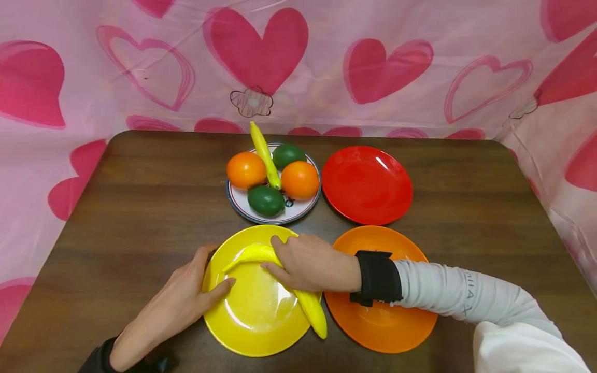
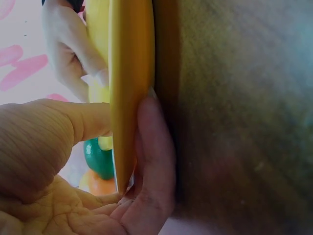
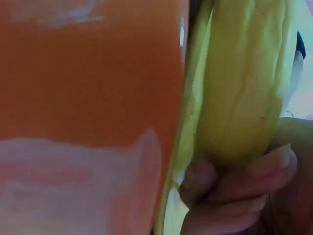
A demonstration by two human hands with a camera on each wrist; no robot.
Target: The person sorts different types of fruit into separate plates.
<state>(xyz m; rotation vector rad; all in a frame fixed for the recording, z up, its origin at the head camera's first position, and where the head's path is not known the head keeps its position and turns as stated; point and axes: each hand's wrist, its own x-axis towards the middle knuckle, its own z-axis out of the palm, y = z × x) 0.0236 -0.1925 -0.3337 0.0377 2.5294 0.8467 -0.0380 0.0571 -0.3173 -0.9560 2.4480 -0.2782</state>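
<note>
My left hand [image 1: 193, 290] holds the left rim of the yellow plate [image 1: 252, 331], thumb on top and fingers beneath, as the left wrist view shows. Over this plate my right hand [image 1: 312, 261] grips a yellow banana [image 1: 311, 311], whose lower end sticks out past the plate's right rim. In the right wrist view, curled fingers wrap the banana [image 3: 239, 78]. A yellow curved length [image 1: 254, 254] shows on the other side of the hand; the hand hides whether it is the same banana or a second one.
Behind, a white plate [image 1: 240, 204] bears two oranges [image 1: 246, 170], two green fruits [image 1: 266, 201] and a banana [image 1: 263, 150]. A red plate [image 1: 367, 184] stands to its right. The orange plate [image 1: 382, 331] lies under my right forearm. All are on a brown wooden table [image 1: 140, 217].
</note>
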